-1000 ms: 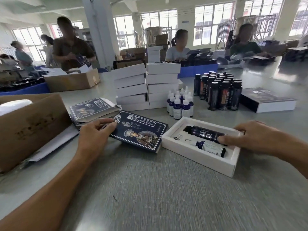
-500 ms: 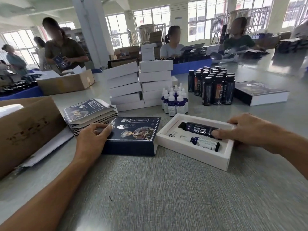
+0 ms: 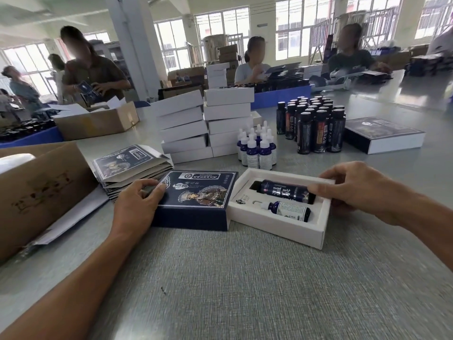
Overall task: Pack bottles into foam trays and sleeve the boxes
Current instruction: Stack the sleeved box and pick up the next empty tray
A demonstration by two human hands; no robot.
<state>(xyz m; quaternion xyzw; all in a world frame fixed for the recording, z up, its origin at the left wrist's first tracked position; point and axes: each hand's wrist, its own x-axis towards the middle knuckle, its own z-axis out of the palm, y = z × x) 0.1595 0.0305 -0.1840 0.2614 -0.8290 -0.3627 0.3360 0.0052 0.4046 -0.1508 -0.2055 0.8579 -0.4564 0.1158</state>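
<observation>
A white foam tray [image 3: 274, 223] lies on the grey table with a tall dark bottle [image 3: 279, 192] and a small blue dropper bottle [image 3: 288, 210] lying in its slots. My right hand [image 3: 353, 187] grips the tray's far right corner, its thumb on the dark bottle's end. Touching the tray's left side stands an opened dark blue printed sleeve [image 3: 196, 201], formed into a box shape. My left hand [image 3: 137, 204] holds the sleeve's left end, fingers curled over its top edge.
Flat sleeves [image 3: 127, 165] are stacked behind my left hand, beside a brown carton [image 3: 39, 192]. White boxes [image 3: 206, 123] are piled at centre, with dropper bottles [image 3: 257, 148], dark bottles [image 3: 313, 126] and a sleeved box [image 3: 384, 137] to the right. Several people work at the far side.
The sleeve went from lying flat and tilted to standing squared open against the tray's left side. My right hand slid along the tray to its far right corner.
</observation>
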